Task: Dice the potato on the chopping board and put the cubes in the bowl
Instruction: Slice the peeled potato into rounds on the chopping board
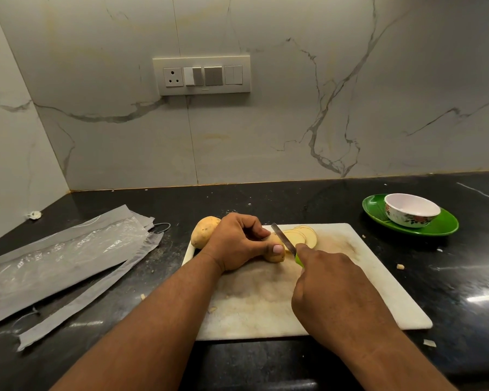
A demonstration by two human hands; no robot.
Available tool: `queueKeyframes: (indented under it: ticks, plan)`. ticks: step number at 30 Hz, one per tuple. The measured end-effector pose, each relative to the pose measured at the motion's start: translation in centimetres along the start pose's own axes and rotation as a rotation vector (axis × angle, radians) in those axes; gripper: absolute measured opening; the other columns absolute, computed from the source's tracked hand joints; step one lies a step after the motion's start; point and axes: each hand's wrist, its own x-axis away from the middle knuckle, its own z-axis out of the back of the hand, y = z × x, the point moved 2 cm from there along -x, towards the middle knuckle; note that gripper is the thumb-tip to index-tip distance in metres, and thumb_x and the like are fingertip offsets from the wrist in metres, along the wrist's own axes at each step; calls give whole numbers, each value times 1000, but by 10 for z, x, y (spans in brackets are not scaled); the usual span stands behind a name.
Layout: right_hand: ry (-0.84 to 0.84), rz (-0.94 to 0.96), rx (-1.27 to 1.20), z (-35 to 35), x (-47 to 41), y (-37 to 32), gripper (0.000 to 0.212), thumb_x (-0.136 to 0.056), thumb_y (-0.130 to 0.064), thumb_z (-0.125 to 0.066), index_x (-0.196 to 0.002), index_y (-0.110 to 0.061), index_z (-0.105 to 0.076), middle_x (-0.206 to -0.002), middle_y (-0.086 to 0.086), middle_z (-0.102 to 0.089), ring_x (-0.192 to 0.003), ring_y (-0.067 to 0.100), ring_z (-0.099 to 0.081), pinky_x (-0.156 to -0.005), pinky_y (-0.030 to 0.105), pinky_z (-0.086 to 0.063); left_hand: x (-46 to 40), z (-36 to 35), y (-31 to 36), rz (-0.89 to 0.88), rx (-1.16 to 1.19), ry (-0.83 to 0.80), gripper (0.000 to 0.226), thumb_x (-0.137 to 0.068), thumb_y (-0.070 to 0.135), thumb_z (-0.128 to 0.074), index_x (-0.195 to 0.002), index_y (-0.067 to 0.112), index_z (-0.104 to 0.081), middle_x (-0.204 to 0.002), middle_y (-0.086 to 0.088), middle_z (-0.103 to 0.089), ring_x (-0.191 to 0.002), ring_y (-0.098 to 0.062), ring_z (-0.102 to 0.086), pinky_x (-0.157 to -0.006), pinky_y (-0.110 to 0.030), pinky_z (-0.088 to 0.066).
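Note:
A white chopping board lies on the black counter. My left hand grips a potato on the board, thumb and fingers curled round it. My right hand holds a green-handled knife, its blade set against the potato's cut end. Several round slices lie fanned just right of the blade. A second whole potato sits at the board's far left corner, behind my left hand. The white floral bowl stands empty at the far right.
The bowl sits on a green plate. Grey and clear plastic bags lie on the counter to the left. Small potato scraps dot the counter near the board. A marble wall with a switch panel rises behind.

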Motion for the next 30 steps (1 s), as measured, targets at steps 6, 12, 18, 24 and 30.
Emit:
queueKeyframes:
  ticks: [6,12,18,24,30]
  plan:
    - [-5,8,20,-1,1,-1,60,-101,-26,-48,-156,-31,-24,-138,-3,-55,-113,13,-57,-87,21,-49,-1,0,0,6,8,-12,23,-72,34,-93,-78,22,-74,-80,-1,-74,-76,-12,-66,-69,-24,-56]
    - [-50,-20,59,-4,-4,-2,62,-100,-25,-51,-156,-30,-24,-139,-1,-53,-113,14,-57,-88,21,-50,-2,0,-3,16,8,-21,26,-72,36,-93,-81,18,-75,-81,-3,-75,-77,-14,-67,-70,-27,-58]
    - [-11,-8,-6,-15,-13,-8,53,-101,-22,-48,-151,-27,-32,-135,0,-53,-94,11,-49,-74,19,-39,-3,0,-3,-13,11,-33,22,-73,33,-93,-76,25,-73,-81,-3,-75,-76,-13,-65,-70,-28,-58]
    - [-34,22,-12,-23,5,1,56,-100,-21,-43,-153,-27,-26,-134,-2,-53,-110,13,-55,-82,22,-43,-2,-1,0,8,29,-22,26,-72,33,-92,-80,15,-76,-83,-4,-76,-80,-17,-70,-74,-27,-61]
    - [-19,6,-14,-27,4,0,56,-100,-20,-44,-153,-24,-27,-130,0,-55,-100,12,-53,-77,22,-41,0,0,2,-5,60,-34,36,-68,36,-91,-81,6,-75,-80,-10,-74,-75,-14,-65,-71,-27,-58]
